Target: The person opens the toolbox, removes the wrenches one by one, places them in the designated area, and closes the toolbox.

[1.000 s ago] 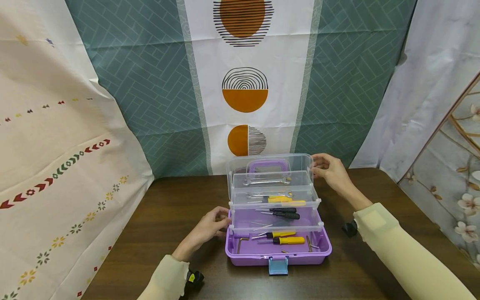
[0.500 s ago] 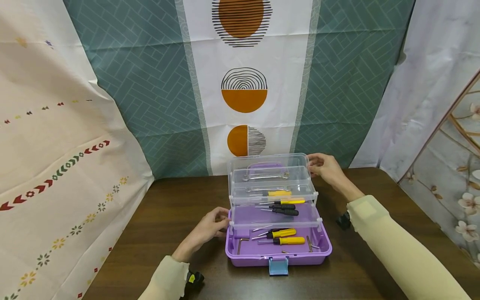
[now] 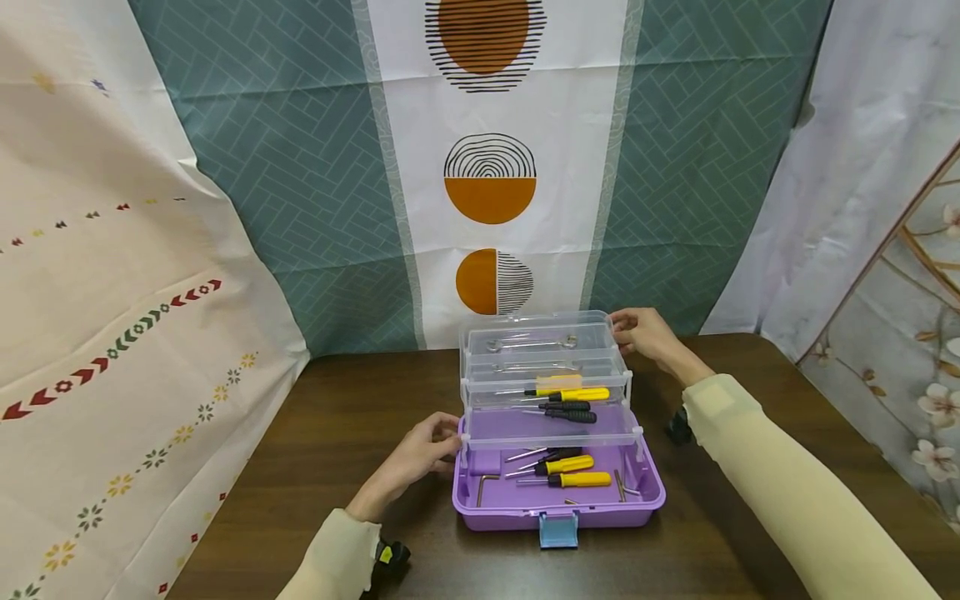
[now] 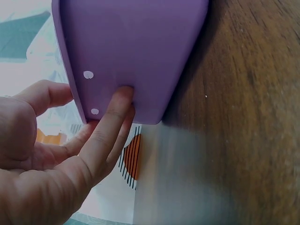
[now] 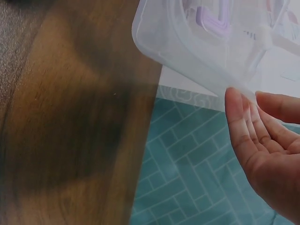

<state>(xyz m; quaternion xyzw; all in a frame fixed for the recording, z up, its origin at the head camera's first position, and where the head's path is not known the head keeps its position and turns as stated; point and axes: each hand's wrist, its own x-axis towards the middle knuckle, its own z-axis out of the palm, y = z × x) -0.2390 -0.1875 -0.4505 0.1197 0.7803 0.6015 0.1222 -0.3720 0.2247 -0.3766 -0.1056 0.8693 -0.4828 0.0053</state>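
A purple toolbox (image 3: pixel 502 522) stands on the table with its clear lid (image 3: pixel 536 318) tipped back and its clear stepped trays (image 3: pixel 551 440) spread out. My left hand (image 3: pixel 422 446) rests at the box's left side, fingertips on the outer wall and thumb at the rim. At the back right, my right hand (image 3: pixel 647 332) pinches the lid's edge between thumb and fingers. Wrenches (image 3: pixel 532 342) and yellow screwdrivers (image 3: pixel 587 394) and black screwdrivers (image 3: pixel 572 416) show in or through the trays. Two more yellow screwdrivers (image 3: pixel 588 479) and hex keys (image 3: pixel 482 489) lie in the base.
The dark wooden table (image 3: pixel 337 433) runs back to a green and white patterned cloth (image 3: pixel 337 250). A light blue latch (image 3: pixel 558 530) hangs from the box's front. Light patterned cloths (image 3: pixel 120 333) hang at both sides.
The lid has tipped farther back, and the trays have swung backward, baring more of the base's tools. My right hand has moved slightly left with the lid; the left hand has stayed put.
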